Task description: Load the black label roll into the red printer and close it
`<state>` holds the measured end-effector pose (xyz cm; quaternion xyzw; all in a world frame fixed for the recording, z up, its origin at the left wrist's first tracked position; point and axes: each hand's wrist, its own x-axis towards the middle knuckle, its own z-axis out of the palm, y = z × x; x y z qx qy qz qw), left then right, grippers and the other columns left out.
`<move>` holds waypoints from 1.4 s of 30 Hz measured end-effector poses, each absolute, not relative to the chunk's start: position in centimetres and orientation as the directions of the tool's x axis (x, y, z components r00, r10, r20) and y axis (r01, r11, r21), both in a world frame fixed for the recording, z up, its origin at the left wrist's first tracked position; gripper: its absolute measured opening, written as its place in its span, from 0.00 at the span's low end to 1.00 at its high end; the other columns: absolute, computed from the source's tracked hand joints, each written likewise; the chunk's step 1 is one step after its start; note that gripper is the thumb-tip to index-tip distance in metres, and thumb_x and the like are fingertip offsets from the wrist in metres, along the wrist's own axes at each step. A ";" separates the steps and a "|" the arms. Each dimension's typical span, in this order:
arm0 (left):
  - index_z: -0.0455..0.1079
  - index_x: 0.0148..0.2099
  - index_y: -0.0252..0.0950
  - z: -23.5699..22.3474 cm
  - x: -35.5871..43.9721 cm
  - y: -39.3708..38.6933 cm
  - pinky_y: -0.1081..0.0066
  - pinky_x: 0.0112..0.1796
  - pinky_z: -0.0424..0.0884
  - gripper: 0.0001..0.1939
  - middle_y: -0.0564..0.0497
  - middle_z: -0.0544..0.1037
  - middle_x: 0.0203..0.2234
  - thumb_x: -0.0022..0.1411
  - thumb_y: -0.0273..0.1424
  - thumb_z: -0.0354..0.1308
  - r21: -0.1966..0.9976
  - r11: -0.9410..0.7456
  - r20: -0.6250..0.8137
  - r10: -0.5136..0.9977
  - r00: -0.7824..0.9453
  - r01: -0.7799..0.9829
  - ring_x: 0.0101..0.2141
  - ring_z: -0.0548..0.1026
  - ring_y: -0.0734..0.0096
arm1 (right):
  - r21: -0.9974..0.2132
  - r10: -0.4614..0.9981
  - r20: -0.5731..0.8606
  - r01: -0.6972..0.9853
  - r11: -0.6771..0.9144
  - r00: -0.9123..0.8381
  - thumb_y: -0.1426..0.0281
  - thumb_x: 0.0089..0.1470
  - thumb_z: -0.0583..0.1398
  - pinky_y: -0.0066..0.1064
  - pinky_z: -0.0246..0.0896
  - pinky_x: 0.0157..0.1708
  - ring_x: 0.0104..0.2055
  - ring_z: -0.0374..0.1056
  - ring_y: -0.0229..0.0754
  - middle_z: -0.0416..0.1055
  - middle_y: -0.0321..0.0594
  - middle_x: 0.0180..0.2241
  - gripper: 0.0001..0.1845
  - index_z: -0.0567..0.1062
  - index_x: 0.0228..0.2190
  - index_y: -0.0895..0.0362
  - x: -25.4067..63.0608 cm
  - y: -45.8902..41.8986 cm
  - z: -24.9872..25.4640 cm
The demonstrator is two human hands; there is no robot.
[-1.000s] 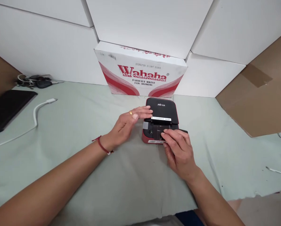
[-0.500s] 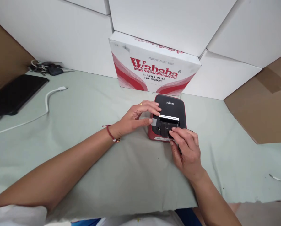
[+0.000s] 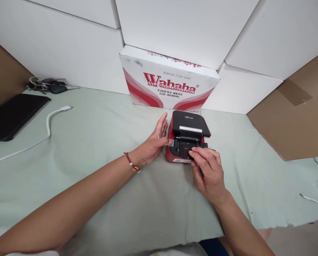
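A small red and black printer stands on the cloth, its black lid tilted up at the near edge with a silvery roller or strip beneath. My left hand is at its left side. The thumb presses a grey button on top, while the other fingers stretch out along the side, holding nothing. My right hand grips the near right part of the printer: fingertips on the black front panel, thumb lower at the front edge. The palm side of the right hand is hidden.
A Wahaha water carton stands behind the printer against white boxes. Keys, a black tablet-like slab and a white cable lie at left. A brown cardboard box and another cable are at right.
The printer's lid has popped up at its near edge. My left thumb is now on the grey button, and its fingers have moved off the lid to the side. My right hand stays in place.
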<state>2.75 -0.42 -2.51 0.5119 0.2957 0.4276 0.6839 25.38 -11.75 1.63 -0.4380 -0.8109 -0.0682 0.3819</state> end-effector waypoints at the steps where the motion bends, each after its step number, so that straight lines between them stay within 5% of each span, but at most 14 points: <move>1: 0.39 0.84 0.67 -2.7 3.0 -0.5 0.40 0.80 0.47 0.60 0.58 0.42 0.86 0.61 0.38 0.69 0.946 0.124 0.028 0.888 0.459 -0.299 0.85 0.35 0.50 | -0.220 0.656 0.681 0.763 0.608 -0.326 0.82 0.68 0.61 0.49 0.76 0.55 0.55 0.77 0.52 0.83 0.48 0.55 0.32 0.73 0.68 0.48 25.4 -11.8 1.7; 5: 0.41 0.85 0.60 -3.4 3.5 -0.5 0.43 0.81 0.44 0.59 0.53 0.43 0.86 0.61 0.39 0.69 0.941 0.096 0.061 0.894 0.443 -0.324 0.84 0.40 0.51 | -0.274 0.701 0.622 0.742 0.612 -0.348 0.75 0.71 0.62 0.51 0.76 0.55 0.55 0.78 0.53 0.84 0.48 0.55 0.22 0.79 0.62 0.49 26.1 -11.8 3.6; 8: 0.46 0.84 0.54 -3.9 3.7 -0.4 0.45 0.81 0.46 0.54 0.51 0.48 0.85 0.63 0.40 0.68 0.947 0.039 0.108 0.896 0.431 -0.319 0.84 0.43 0.49 | -0.455 0.815 0.477 0.702 0.548 -0.328 0.68 0.75 0.60 0.44 0.78 0.49 0.48 0.81 0.49 0.86 0.44 0.48 0.11 0.83 0.51 0.50 27.0 -10.6 6.9; 11: 0.50 0.83 0.48 -3.9 3.9 -0.3 0.46 0.80 0.49 0.51 0.47 0.56 0.83 0.64 0.39 0.67 0.943 0.014 0.140 0.890 0.433 -0.333 0.82 0.51 0.47 | -0.529 0.926 0.267 0.763 0.372 -0.266 0.62 0.76 0.59 0.36 0.75 0.39 0.38 0.80 0.44 0.86 0.40 0.42 0.13 0.84 0.45 0.51 26.9 -7.6 10.1; 15: 0.52 0.81 0.44 -3.7 3.9 -0.2 0.44 0.80 0.51 0.49 0.43 0.63 0.79 0.63 0.38 0.67 0.941 0.026 0.135 0.886 0.444 -0.338 0.80 0.57 0.45 | -0.168 0.954 -0.086 0.948 0.269 -0.286 0.69 0.71 0.60 0.37 0.72 0.45 0.47 0.81 0.49 0.86 0.44 0.49 0.14 0.84 0.51 0.52 24.5 -2.1 11.8; 19: 0.52 0.80 0.44 -3.8 3.9 0.1 0.44 0.80 0.50 0.51 0.41 0.64 0.78 0.61 0.38 0.69 0.932 0.062 0.113 0.885 0.451 -0.356 0.80 0.55 0.45 | 0.162 0.925 -0.332 0.955 0.247 -0.183 0.73 0.65 0.65 0.39 0.69 0.44 0.53 0.81 0.57 0.85 0.53 0.55 0.19 0.83 0.56 0.55 21.6 1.7 10.9; 25: 0.50 0.81 0.41 -3.6 4.0 0.3 0.46 0.81 0.43 0.54 0.39 0.52 0.83 0.58 0.38 0.70 0.938 0.048 0.109 0.900 0.423 -0.344 0.83 0.48 0.45 | 0.165 0.941 -0.311 0.967 0.193 -0.135 0.71 0.65 0.64 0.38 0.70 0.43 0.53 0.81 0.56 0.85 0.51 0.54 0.17 0.82 0.54 0.55 21.3 0.8 10.8; 28: 0.49 0.82 0.42 -3.5 3.9 0.2 0.44 0.81 0.44 0.54 0.39 0.49 0.84 0.59 0.39 0.70 0.945 0.040 0.107 0.901 0.421 -0.325 0.83 0.46 0.43 | -0.088 0.966 -0.193 0.984 0.157 -0.171 0.68 0.67 0.63 0.37 0.72 0.42 0.44 0.81 0.49 0.86 0.44 0.50 0.15 0.81 0.54 0.52 23.8 -2.2 12.3; 30: 0.50 0.82 0.43 -3.5 3.7 0.1 0.42 0.81 0.44 0.53 0.40 0.51 0.84 0.60 0.39 0.69 0.949 0.042 0.099 0.901 0.422 -0.312 0.83 0.47 0.42 | -0.303 0.982 -0.090 0.944 0.132 -0.166 0.58 0.69 0.62 0.37 0.73 0.35 0.33 0.77 0.45 0.86 0.42 0.48 0.17 0.80 0.55 0.49 26.7 -4.6 13.7; 32: 0.52 0.81 0.44 -3.4 3.6 0.1 0.41 0.81 0.46 0.51 0.41 0.53 0.83 0.61 0.39 0.68 0.949 0.040 0.104 0.896 0.432 -0.311 0.82 0.50 0.42 | -0.396 0.991 -0.034 0.912 0.102 -0.126 0.47 0.67 0.63 0.37 0.71 0.30 0.31 0.76 0.46 0.86 0.44 0.48 0.25 0.81 0.56 0.48 30.1 -6.7 14.8; 35: 0.54 0.80 0.45 -3.3 3.5 0.0 0.41 0.80 0.47 0.47 0.43 0.57 0.81 0.63 0.37 0.66 0.946 0.030 0.125 0.884 0.450 -0.321 0.81 0.54 0.44 | -0.372 0.988 -0.149 0.928 -0.019 -0.039 0.44 0.64 0.63 0.39 0.74 0.34 0.38 0.80 0.51 0.86 0.46 0.46 0.28 0.82 0.55 0.49 35.1 -8.6 15.0; 39: 0.54 0.79 0.44 -2.9 3.3 -0.1 0.42 0.80 0.47 0.46 0.42 0.59 0.80 0.63 0.38 0.65 0.945 0.036 0.125 0.879 0.459 -0.326 0.81 0.55 0.44 | -0.163 0.915 -0.393 0.972 -0.168 0.092 0.55 0.60 0.63 0.43 0.77 0.45 0.44 0.82 0.56 0.87 0.45 0.44 0.19 0.84 0.47 0.51 38.7 -8.9 11.8; 42: 0.55 0.79 0.44 -2.9 3.3 -0.1 0.40 0.80 0.50 0.45 0.43 0.61 0.80 0.64 0.39 0.66 0.943 0.047 0.119 0.878 0.464 -0.330 0.80 0.56 0.42 | -0.160 0.943 -0.316 0.973 -0.166 0.109 0.58 0.62 0.60 0.43 0.75 0.47 0.46 0.82 0.55 0.86 0.47 0.49 0.20 0.84 0.50 0.52 38.3 -8.8 8.4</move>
